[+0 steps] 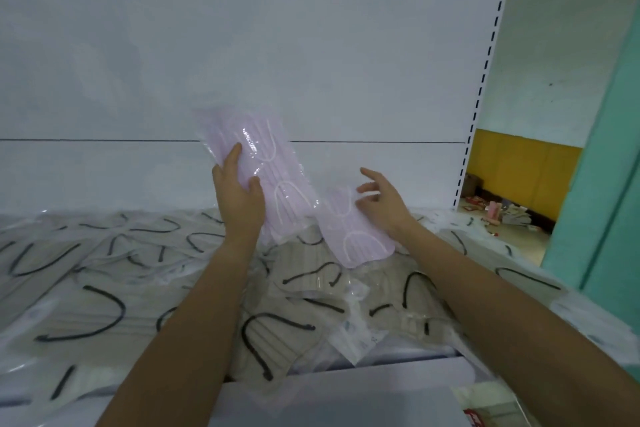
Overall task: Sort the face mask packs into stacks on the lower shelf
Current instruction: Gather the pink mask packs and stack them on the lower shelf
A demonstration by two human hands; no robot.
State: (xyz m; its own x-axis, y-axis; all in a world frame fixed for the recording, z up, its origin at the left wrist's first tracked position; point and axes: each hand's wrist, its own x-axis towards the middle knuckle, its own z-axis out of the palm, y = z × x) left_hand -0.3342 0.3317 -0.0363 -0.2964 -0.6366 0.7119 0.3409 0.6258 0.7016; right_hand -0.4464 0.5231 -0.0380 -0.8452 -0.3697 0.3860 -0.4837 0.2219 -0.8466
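Observation:
My left hand [239, 194] grips a pink face mask pack [263, 163] in clear plastic and holds it tilted up against the white back panel. A second pink pack [353, 236] lies slanted on the pile just to its right. My right hand [381, 201] hovers over that pack's upper end with fingers spread, holding nothing. Beneath both, a loose heap of beige mask packs with black ear loops [304, 291] covers the shelf from left to right.
The white back panel [242, 45] rises right behind the pile. A perforated shelf upright [481, 87] stands at the right. A white shelf edge [346, 395] runs along the bottom. Litter lies on the floor [498, 215] beyond the upright.

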